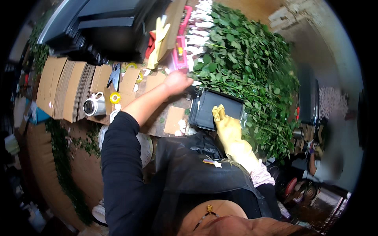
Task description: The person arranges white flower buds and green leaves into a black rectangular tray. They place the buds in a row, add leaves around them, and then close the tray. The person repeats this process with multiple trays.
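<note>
My left hand [178,82], bare, is near the upper left corner of a black plastic tray [204,103]. Its fingers look curled, and what they hold, if anything, is hidden. A yellow rubber glove covers my right hand [227,125], whose fingers stretch over the tray's right part, with nothing visible in them. Just beyond my left hand is a pink plastic basket [180,53]. Cut green leafy stems [252,82] lie in a large pile to the tray's right, with a row of white wrapped bundles [199,27] along their far left side.
Tall black stacked trays [106,31] stand at the far left, near a loose yellow glove [158,41]. Cardboard sheets [65,88], a white mug [94,105], blue-black shears [114,76] and a yellow tape roll [115,97] occupy the left. Another person [313,163] is at far right.
</note>
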Available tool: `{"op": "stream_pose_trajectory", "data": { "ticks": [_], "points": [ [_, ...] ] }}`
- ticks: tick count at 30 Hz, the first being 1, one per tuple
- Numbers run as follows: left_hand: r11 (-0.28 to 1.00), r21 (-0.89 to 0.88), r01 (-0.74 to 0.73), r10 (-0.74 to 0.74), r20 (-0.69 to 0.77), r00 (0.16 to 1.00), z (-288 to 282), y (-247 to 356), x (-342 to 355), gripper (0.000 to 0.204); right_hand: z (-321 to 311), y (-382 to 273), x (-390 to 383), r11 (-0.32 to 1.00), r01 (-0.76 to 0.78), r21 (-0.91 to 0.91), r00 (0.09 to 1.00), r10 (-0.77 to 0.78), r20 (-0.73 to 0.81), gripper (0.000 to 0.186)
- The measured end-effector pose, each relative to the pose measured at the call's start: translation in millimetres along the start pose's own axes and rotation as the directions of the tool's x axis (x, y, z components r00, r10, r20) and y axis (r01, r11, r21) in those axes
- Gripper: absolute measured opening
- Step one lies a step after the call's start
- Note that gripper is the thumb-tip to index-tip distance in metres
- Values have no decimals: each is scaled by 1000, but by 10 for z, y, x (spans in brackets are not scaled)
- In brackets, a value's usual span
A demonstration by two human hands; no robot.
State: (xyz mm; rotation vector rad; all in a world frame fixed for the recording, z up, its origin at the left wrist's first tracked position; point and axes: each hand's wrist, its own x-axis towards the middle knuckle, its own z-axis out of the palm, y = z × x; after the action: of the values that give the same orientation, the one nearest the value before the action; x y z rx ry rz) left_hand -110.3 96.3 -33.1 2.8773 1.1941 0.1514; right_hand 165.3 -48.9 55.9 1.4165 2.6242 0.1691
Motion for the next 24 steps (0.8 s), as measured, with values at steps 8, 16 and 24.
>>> {"op": "stream_pose_trajectory", "data": {
  "ticks": [8,16,24],
  "points": [
    [950,-37,311,-311,-221,924,256,584,-720,41,-200,187,-200,924,-56,379,994,88,-68,45],
    [257,-834,487,-532,299,792,-712,1663,-942,75,-665,-62,-365,394,11,919,982,-177,63,117],
    [854,-515,-73,56,-47,997,-746,1706,144,102,-274,313,-835,166,-400,902,804,536,258,61]
  ]
}}
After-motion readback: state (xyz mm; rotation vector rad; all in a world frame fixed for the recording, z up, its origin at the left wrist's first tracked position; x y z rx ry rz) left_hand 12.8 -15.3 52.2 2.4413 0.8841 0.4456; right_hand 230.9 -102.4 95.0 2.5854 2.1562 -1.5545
